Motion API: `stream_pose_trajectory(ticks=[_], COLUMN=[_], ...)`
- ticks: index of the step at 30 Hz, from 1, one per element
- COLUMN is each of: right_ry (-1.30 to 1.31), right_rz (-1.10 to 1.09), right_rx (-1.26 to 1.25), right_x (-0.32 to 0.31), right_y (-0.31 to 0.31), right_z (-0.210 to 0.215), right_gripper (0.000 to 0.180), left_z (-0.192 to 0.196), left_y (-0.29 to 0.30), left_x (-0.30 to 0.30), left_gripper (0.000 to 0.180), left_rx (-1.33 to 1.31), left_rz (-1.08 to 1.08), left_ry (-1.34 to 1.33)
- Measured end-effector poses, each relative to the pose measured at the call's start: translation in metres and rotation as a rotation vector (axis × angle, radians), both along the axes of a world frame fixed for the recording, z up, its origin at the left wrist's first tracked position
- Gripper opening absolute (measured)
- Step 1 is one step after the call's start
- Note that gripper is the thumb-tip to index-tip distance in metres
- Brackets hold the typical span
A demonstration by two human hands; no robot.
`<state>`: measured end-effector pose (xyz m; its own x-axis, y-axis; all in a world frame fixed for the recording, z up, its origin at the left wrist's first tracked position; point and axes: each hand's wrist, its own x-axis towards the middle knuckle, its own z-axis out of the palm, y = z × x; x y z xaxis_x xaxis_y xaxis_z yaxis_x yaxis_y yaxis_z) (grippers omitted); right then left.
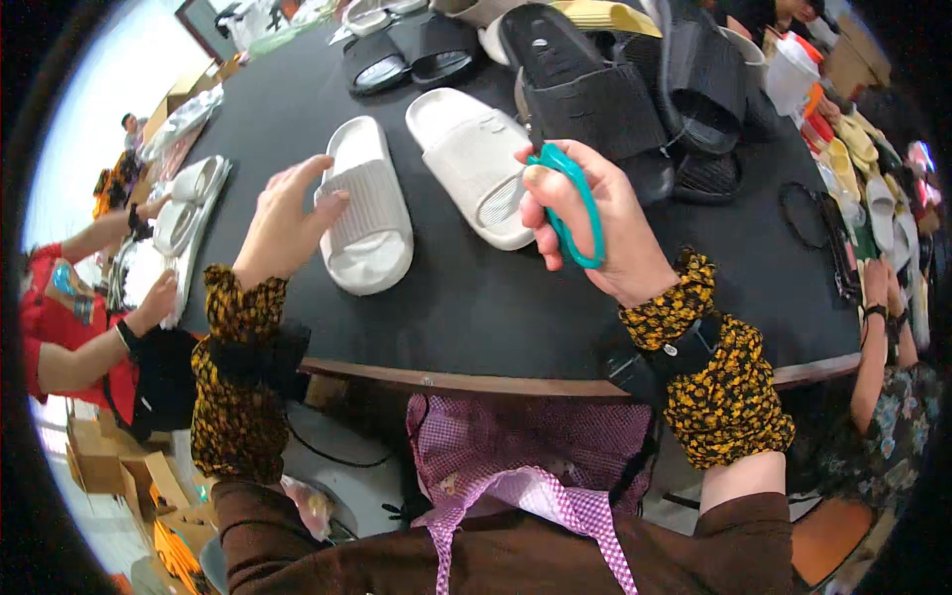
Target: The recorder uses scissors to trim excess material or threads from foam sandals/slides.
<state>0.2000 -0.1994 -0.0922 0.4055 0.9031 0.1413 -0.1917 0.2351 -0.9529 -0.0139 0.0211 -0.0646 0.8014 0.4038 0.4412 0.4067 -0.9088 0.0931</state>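
A white slide sandal [369, 213] lies upright on the black table in front of me, its toe stuffed with white padding. My left hand [283, 218] is beside its strap, thumb and fingers apart, with the thumb against or just over the strap's edge; it grips nothing. To the right lies a second white slide sandal [466, 159]. Over its near right edge, my right hand [610, 223] holds a pair of scissors [593, 220] by teal loop handles. The blades are mostly hidden and seem to point away from me.
Black slide sandals [600, 109] are heaped at the far right, and a black pair [441, 50] sits at the back. A black band [801, 213] lies near the right edge of the table [476, 317]. Co-workers handle sandals [178, 208] at left and right.
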Motion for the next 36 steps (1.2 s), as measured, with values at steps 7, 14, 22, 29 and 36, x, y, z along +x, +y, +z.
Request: stream_pose_trajectory(ticks=[7, 14, 22, 29, 36], right_ry=[0.059, 0.081, 0.098, 0.062, -0.255], right_rz=[0.007, -0.01, 0.02, 0.045, 0.134], right_rx=[0.057, 0.068, 0.075, 0.08, 0.044], right_x=[0.01, 0.014, 0.012, 0.003, -0.013], right_y=[0.003, 0.002, 0.004, -0.001, 0.002], right_z=[-0.015, -0.019, -0.026, -0.016, -0.03], right_gripper=[0.036, 0.042, 0.045, 0.036, 0.047], left_z=[0.007, 0.004, -0.002, 0.006, 0.002], left_y=[0.003, -0.017, -0.005, 0.005, -0.023], left_x=[0.053, 0.081, 0.09, 0.053, 0.042], left_gripper=[0.037, 0.046, 0.046, 0.03, 0.034], left_rx=[-0.8, -0.993, -1.042, -1.308, -1.302], left_rz=[-0.023, -0.039, 0.022, -0.15, -0.182], left_ry=[0.168, 0.198, 0.336, -0.348, -0.765])
